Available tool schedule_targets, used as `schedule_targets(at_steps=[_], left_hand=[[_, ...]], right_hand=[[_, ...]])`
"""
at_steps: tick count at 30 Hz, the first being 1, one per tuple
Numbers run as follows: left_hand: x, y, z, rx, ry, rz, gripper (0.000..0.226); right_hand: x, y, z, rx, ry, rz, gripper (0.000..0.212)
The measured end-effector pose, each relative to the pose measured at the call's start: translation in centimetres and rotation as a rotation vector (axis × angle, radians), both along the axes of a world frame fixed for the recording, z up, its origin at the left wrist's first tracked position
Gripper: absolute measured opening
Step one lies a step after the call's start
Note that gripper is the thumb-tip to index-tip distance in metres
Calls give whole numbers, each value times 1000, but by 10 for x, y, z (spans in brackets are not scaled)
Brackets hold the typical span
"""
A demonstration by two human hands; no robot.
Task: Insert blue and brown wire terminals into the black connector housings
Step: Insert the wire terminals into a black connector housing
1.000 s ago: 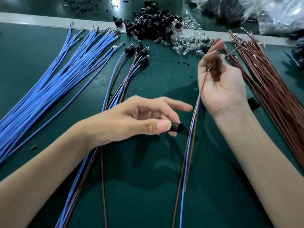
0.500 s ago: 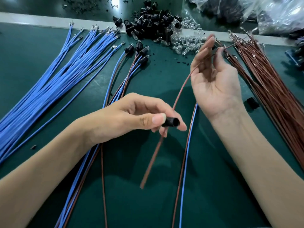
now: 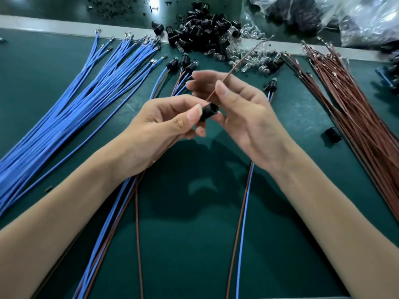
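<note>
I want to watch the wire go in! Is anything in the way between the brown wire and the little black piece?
Nothing visible is. The right hand pinches the brown wire just above the black housing, which the left hand holds. No object sits between them.

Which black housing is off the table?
The housing pinched in the left hand, beside the right hand's brown wire; the others lie on the table.

Single head view, looking forward-down, close over green bench (image 3: 194, 244).
</note>
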State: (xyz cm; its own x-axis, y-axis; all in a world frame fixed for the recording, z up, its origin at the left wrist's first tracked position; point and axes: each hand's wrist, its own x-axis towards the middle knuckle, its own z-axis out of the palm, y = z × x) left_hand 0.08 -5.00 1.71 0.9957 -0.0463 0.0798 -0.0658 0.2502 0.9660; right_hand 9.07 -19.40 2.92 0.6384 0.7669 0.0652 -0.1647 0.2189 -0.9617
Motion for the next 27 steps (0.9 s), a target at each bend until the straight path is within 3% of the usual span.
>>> schedule_targets(at_steps=[5,13,18,22,27], left_hand=[[1,-2,0,121,-1,73,21],[4,-2,3,301,-24,201,9],[4,-4,3,322,-23,229,12],[4,-4,4,312,-44,226,16],[4,-5,4,360,-50,270,11]], right_hand=[[-3,3,-8,-138,-278,-124,22],[7,1,-3,91,-263,-468,21],[2,3,-3,61,-351,-414,9],[-2,4,-8,-127,-529,-343,16],[-1,3,-9,-119,-632,-435,21]])
